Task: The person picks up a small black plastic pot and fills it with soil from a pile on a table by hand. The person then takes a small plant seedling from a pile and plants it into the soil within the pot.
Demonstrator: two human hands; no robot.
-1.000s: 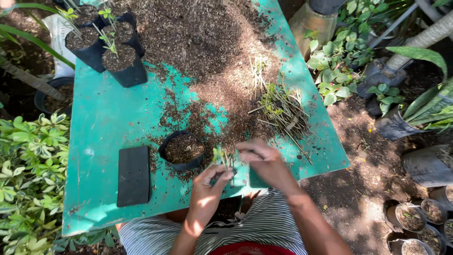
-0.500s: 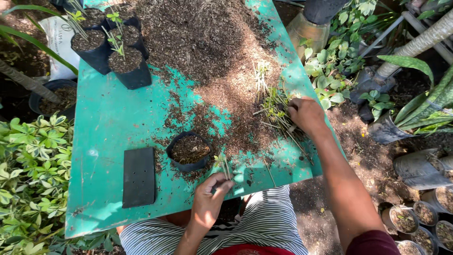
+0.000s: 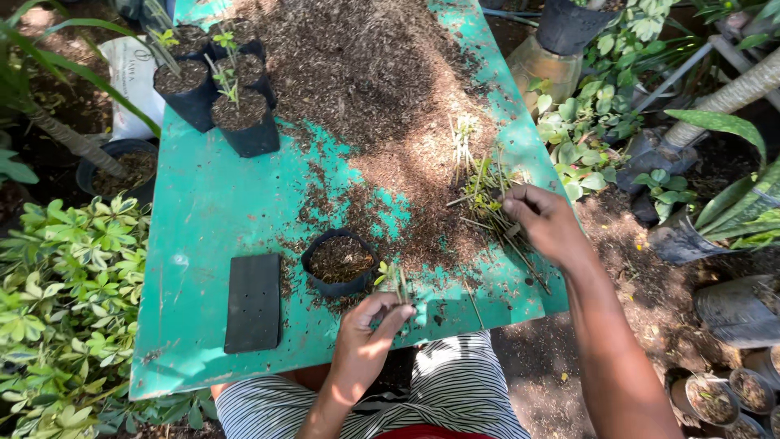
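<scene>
**A:** On the green worktop, near the front edge, the left hand pinches a small bunch of cuttings, fingers closed round the stems, leafy tips up. It sits just beside a soil-filled black pot.

**B:** And the right hand?

**A:** Out at the right edge, over the loose pile of stems. Fingers curled in among them, thumb and forefinger close together. I can't tell if a stem is truly gripped.

**B:** Where's that pile against the soil?

**A:** At the right fringe of the big soil heap that covers the worktop's far half, with crumbs strewn down toward the pot.

**B:** What else is on the worktop?

**A:** A flat black bag lies left of the pot, well apart from both hands. At the far left corner stands a cluster of filled bags, green shoots upright in them.

**B:** Around it?

**A:** Leafy shrubs on the left, potted plants on the ground to the right, and the person's striped shirt at the bottom.
</scene>
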